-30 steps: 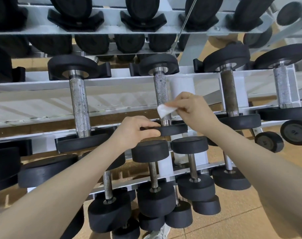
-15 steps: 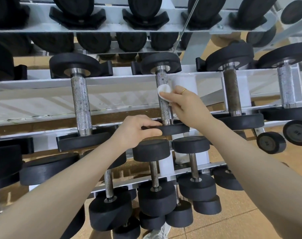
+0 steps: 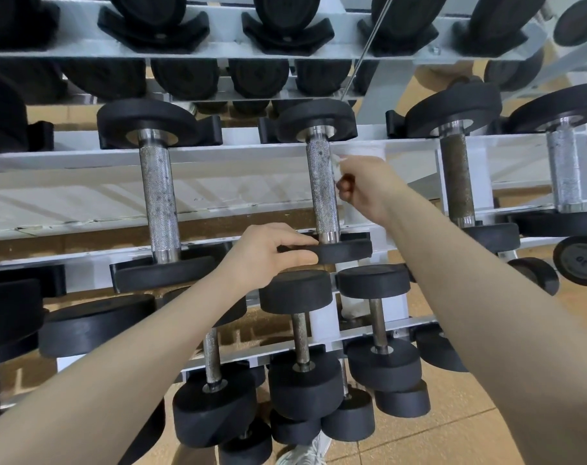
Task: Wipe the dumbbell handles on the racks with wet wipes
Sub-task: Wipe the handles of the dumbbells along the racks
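Head: knurled, speckled steel handle (image 3: pixel 322 189)

Two bare forearms, no sleeves, no watch or band at either wrist. Left hand (image 3: pixel 268 253) and right hand (image 3: pixel 366 186) ungloved. Low in view, a white lace-up sneaker (image 3: pixel 305 453) with pale laces.

Both hands (image 3: pixel 268 253) (image 3: pixel 366 186) clenched, arms outstretched

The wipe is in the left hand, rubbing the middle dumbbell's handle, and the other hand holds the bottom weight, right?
Not quite. The head view shows the wipe in the right hand, against the middle dumbbell's handle. The left hand holds the bottom weight.
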The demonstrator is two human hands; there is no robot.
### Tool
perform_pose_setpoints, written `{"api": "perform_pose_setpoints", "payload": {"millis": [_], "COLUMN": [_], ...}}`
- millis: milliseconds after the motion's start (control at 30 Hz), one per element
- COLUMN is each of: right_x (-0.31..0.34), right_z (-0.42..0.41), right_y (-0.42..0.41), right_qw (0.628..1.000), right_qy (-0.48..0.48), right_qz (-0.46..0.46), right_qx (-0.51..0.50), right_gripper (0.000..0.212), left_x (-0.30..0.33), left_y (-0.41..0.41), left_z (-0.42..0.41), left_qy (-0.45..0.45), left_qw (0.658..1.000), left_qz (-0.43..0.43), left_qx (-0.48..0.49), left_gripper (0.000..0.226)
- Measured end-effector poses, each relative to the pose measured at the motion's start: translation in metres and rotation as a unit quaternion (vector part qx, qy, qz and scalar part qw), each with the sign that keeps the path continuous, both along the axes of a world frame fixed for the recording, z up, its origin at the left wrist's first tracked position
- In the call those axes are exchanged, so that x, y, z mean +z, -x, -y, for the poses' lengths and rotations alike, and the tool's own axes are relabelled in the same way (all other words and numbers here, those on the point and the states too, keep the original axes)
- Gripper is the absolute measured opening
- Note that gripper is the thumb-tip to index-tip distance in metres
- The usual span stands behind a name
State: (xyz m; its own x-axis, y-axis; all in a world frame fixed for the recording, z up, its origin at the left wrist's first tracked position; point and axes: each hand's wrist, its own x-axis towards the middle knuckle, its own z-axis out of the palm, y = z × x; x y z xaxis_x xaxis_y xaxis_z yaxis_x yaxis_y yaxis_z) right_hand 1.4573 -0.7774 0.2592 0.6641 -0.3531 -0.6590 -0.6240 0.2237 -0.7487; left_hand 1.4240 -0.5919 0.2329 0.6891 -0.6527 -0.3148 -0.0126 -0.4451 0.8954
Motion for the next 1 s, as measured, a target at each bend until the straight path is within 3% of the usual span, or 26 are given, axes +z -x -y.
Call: {"api": "perform_pose_setpoints", "payload": {"millis": [100, 167, 267, 400, 467, 533, 600, 667, 733, 833, 900, 1000], "right_x": [-0.005, -0.007, -0.005, -0.007, -0.01, -0.012, -0.006, 0.003, 0.011, 0.023, 0.024, 0.017], "right_z": [0.017, 0.022, 0.016, 0.012, 0.013, 0.016, 0.018, 0.02, 0.023, 0.023, 0.021, 0.01], "right_y": [0.026, 0.037, 0.022, -0.016, -0.021, -0.017, -0.005, 0.014, 0.032, 0.032, 0.019, 0.012], "right_qw": [0.978, 0.968, 0.987, 0.994, 0.991, 0.992, 0.987, 0.958, 0.943, 0.95, 0.916, 0.834], "right_qy": [0.036, 0.047, 0.033, -0.084, -0.113, -0.118, -0.058, 0.043, 0.122, 0.23, 0.302, 0.402], "right_qz": [-0.106, -0.136, -0.113, -0.019, -0.022, -0.038, -0.083, -0.14, -0.135, 0.057, 0.151, 0.185], "right_qx": [0.175, 0.206, 0.113, -0.062, -0.062, -0.001, 0.123, 0.247, 0.28, 0.202, 0.218, 0.33], "right_gripper": [0.018, 0.022, 0.018, 0.021, 0.021, 0.023, 0.026, 0.026, 0.025, 0.029, 0.034, 0.034], "left_x": [0.001, 0.001, 0.001, 0.002, 0.002, 0.002, 0.002, 0.002, 0.002, 0.003, 0.004, 0.005], "left_y": [-0.001, -0.001, -0.003, -0.002, -0.001, 0.0, -0.001, -0.002, -0.002, -0.002, -0.002, -0.001], "left_z": [0.0, -0.001, 0.0, 0.001, 0.0, 0.0, 0.0, 0.001, 0.0, 0.0, 0.001, 0.001], "left_qy": [-0.001, -0.008, -0.015, -0.013, -0.013, -0.013, -0.012, -0.017, -0.021, -0.023, -0.032, -0.038], "left_qw": [1.0, 1.0, 1.0, 1.0, 1.0, 1.0, 1.0, 1.0, 1.0, 0.999, 0.999, 0.999], "left_qz": [-0.001, -0.001, -0.001, 0.0, -0.003, -0.005, -0.006, -0.004, 0.005, 0.009, 0.009, 0.011], "left_qx": [-0.003, -0.009, -0.016, -0.01, -0.008, -0.008, -0.009, -0.013, -0.02, -0.021, -0.022, -0.015], "left_gripper": [0.031, 0.031, 0.03, 0.03, 0.03, 0.03, 0.031, 0.031, 0.03, 0.03, 0.03, 0.031]}}
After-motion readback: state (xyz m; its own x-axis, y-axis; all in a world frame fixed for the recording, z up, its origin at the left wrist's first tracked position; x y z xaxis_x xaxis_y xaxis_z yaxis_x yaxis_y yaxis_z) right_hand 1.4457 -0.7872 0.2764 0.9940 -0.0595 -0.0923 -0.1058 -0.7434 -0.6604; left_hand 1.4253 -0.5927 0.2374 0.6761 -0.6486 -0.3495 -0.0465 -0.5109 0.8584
